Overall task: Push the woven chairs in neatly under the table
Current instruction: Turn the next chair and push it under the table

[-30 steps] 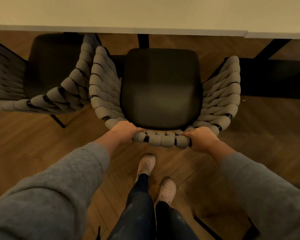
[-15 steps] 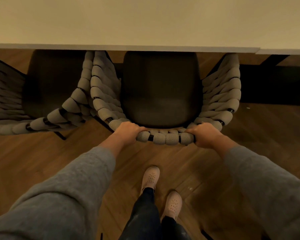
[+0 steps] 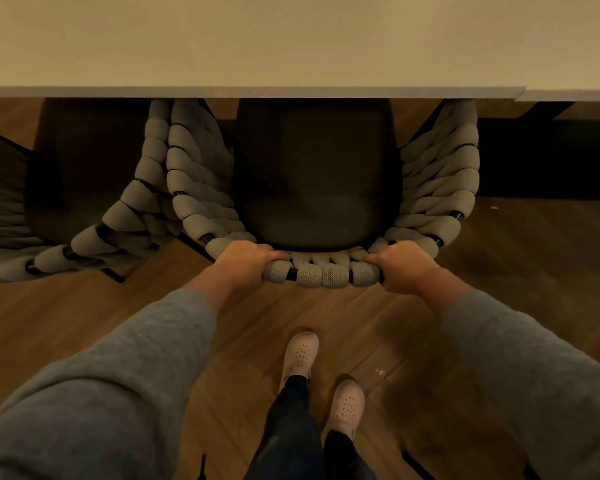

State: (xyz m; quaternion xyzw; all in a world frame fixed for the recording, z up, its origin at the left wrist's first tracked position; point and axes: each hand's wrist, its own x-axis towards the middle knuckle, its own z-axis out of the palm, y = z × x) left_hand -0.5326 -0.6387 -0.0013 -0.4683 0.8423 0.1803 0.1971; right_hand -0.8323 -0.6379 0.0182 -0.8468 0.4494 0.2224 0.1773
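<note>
While the pale desk spread beyond the left grip and right grip, the woven chair stood just ahead of them, its seat front under the desk edge. A second chair stood left of the left grip. Both grips curled tightly around the back rail.

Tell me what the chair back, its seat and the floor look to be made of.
Chair back: thick grey knitted cord, matte, with visible stitch texture, wound around a dark frame that shows in the gaps, probably metal. Seat: dark, smooth, matte pad; fabric or leather-like, too dim to tell. Floor: brown wood or wood-look planks, with grain and seams visible.
</note>
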